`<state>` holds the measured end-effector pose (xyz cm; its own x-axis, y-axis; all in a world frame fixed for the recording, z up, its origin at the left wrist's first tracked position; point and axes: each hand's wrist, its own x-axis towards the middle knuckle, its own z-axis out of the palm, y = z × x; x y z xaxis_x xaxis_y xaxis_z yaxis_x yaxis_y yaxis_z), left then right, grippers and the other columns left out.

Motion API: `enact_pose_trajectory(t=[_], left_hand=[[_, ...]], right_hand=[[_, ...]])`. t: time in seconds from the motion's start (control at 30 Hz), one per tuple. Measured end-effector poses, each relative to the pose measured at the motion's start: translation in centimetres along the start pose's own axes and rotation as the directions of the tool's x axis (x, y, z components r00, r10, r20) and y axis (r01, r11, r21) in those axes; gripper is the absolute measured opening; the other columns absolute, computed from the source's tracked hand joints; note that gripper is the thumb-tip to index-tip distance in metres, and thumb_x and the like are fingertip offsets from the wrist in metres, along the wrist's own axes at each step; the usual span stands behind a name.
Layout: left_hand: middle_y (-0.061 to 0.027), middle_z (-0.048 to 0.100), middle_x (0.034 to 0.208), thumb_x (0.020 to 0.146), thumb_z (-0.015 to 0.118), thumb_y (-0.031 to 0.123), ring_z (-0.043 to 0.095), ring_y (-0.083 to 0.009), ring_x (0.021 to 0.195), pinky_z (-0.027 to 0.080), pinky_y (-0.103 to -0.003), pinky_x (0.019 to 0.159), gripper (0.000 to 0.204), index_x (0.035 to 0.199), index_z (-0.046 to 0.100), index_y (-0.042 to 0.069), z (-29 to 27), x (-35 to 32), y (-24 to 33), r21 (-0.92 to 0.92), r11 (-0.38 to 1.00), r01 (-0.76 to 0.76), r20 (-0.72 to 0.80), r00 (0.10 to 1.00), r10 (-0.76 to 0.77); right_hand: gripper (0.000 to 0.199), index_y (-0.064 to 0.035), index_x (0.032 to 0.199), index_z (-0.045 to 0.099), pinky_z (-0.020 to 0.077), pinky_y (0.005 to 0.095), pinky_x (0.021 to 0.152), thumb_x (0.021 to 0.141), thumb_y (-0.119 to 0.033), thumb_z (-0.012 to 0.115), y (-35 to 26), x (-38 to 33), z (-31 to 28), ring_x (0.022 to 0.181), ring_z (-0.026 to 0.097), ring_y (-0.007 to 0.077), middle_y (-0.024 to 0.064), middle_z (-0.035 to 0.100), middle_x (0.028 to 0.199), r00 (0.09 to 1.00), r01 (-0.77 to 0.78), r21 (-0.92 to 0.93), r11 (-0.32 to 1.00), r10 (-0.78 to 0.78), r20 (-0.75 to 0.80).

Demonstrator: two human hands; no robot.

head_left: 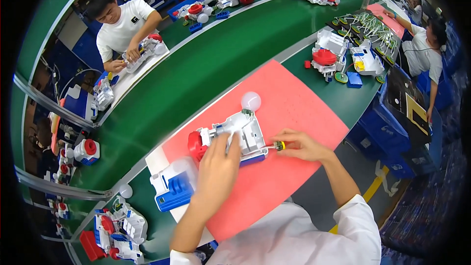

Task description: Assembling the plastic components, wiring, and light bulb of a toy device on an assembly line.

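Note:
On the pink mat (pixel 289 103) lies an opened white plastic housing (pixel 251 135), with a red round part (pixel 196 145) at its left end and a blue strip along its near edge. A white translucent ball (pixel 250 101) sits at its far side. My left hand (pixel 216 169) is closed over the housing's near left part, fingertips pressed down inside it. In my right hand (pixel 305 147) is a screwdriver (pixel 279 145) with a yellow and black handle, its shaft pointing left to the housing's right edge. The tip's exact contact is hard to make out.
Left of the mat stands a white and blue casing (pixel 174 185). More part-built housings lie at lower left (pixel 120 230) and at upper right (pixel 326 56). A green conveyor belt (pixel 206 59) runs beyond the mat. Across it a person (pixel 125 29) handles a similar housing. Blue bins (pixel 378 132) stand at right.

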<state>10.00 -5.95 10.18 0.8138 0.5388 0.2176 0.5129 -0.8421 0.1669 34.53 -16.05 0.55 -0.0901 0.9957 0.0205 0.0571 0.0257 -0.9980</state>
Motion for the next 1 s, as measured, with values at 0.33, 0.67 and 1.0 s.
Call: enact_pose_trajectory(t=[0.33,0.67,1.0], left_hand=[[-0.025,0.066,0.107,0.069,0.085,0.023,0.064,-0.0414,0.101,0.052,-0.047,0.087,0.061,0.118,0.058,-0.002,4.0,6.1,-3.1,-0.16,0.983,-0.093,0.323,0.936,0.141],[-0.0284,0.068,0.087,0.065,0.086,0.032,0.069,-0.0424,0.084,0.056,-0.047,0.077,0.053,0.092,0.065,-0.008,3.7,6.2,-2.4,-0.134,0.99,0.051,0.3,0.954,-0.008],[-0.0232,0.069,0.082,0.066,0.084,0.033,0.069,-0.0388,0.077,0.056,-0.046,0.071,0.05,0.091,0.066,-0.006,5.1,6.0,-3.3,-0.213,0.977,-0.018,0.137,0.989,0.048]], right_hand=[[0.034,-0.0044,0.112,0.073,0.0537,0.0317,0.085,0.079,-0.002,0.078,-0.2,0.2,1.3,0.102,0.065,0.0211,0.0082,0.069,0.112,0.968,0.137,-0.297,0.945,-0.191,-0.164],[0.039,-0.0037,0.119,0.07,0.0526,0.034,0.09,0.08,-0.002,0.077,-0.8,0.8,2.3,0.105,0.065,0.0212,0.0101,0.068,0.113,0.926,0.253,-0.316,0.914,-0.324,-0.195],[0.041,-0.0008,0.127,0.064,0.0566,0.0285,0.076,0.086,0.006,0.066,-0.9,2.9,3.4,0.089,0.069,0.0164,0.0142,0.066,0.127,0.913,0.248,-0.238,0.939,-0.309,-0.267]])
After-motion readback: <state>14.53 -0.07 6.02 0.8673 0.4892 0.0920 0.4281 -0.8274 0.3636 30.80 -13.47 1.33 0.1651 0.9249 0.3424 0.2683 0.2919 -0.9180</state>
